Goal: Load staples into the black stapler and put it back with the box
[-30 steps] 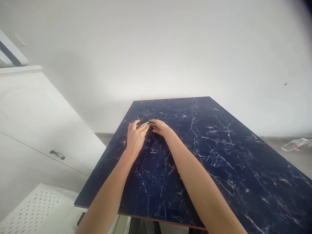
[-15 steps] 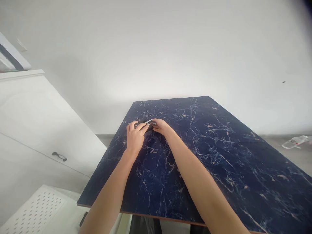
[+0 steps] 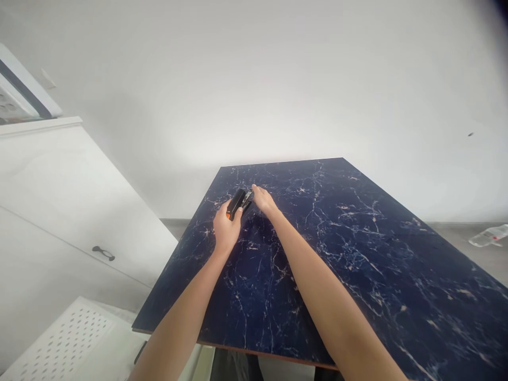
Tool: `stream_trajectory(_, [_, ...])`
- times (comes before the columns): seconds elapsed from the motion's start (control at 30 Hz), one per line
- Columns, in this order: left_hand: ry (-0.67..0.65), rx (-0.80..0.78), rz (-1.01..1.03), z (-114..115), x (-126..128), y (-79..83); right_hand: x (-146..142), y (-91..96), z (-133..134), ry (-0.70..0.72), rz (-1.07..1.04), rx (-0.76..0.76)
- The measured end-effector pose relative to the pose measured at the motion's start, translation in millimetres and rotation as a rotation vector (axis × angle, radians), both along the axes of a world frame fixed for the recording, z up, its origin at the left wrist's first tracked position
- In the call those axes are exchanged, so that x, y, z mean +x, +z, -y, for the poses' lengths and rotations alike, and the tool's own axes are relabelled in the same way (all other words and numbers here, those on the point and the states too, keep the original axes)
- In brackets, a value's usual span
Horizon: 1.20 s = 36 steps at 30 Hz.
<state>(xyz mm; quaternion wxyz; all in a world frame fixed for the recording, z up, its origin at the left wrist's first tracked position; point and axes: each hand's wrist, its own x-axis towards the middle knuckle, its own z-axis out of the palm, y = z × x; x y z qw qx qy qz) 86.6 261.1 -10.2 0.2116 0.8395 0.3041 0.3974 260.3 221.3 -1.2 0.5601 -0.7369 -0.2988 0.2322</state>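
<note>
A black stapler (image 3: 237,203) with an orange end is tilted over the far left part of the table. Its dark body stands apart from a narrow metal rail (image 3: 246,197). My left hand (image 3: 227,224) is closed around the near end, its thumb against the side. At the far end of the rail, my right hand (image 3: 263,201) has its fingers pinched together. Whether a small piece lies between those fingertips is too small to make out.
The dark blue marbled table (image 3: 337,254) reaches toward a pale wall (image 3: 254,79). On the left stands a white cabinet (image 3: 79,201) with a dark handle, and below it a white perforated panel (image 3: 67,338). A clear plastic item (image 3: 488,235) lies on the floor at right.
The stapler has been turned so that its dark body and rail show and point away from me. My left hand has shifted its hold to the near end; my right hand moved slightly up.
</note>
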Motion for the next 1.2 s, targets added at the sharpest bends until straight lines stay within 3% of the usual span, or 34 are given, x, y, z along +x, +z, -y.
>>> stream_trajectory(0.1, [0.022, -0.128, 0.032, 2.4, 1.6, -5.0, -3.4, 5.1, 2.6, 0.065, 0.085, -0.039])
stream_trajectory(0.17, [0.037, -0.114, 0.021, 2.0, 2.2, -7.4, -7.0, 6.7, 2.7, 0.133, 0.124, -0.081])
stream_trajectory(0.37, [0.027, 0.185, -0.116, -1.0, 1.9, -14.4, -18.3, -1.3, 0.3, 0.205, 0.16, -0.164])
stream_trajectory(0.53, [0.081, 0.309, -0.383, -1.2, 7.5, -20.1, -22.2, -7.8, -4.9, 0.151, 0.154, -0.194])
stream_trajectory(0.7, [0.111, 0.331, -0.509, -6.7, 1.0, -1.8, -25.6, 1.4, -6.5, 0.19, 0.084, -0.324])
stream_trajectory(0.9, [0.157, 0.112, -0.823, -27.2, -35.0, 28.6, -45.0, 17.3, -3.8, 0.417, -0.061, -0.44])
stream_trajectory(1.07, [0.14, 0.094, -0.937, -43.5, -48.0, 35.1, -60.8, 17.8, -11.9, 0.502, -0.1, -0.414])
stream_trajectory(1.2, [0.189, 0.085, -0.938, -49.0, -48.5, 35.0, -50.8, 18.9, -11.1, 0.435, -0.066, -0.386])
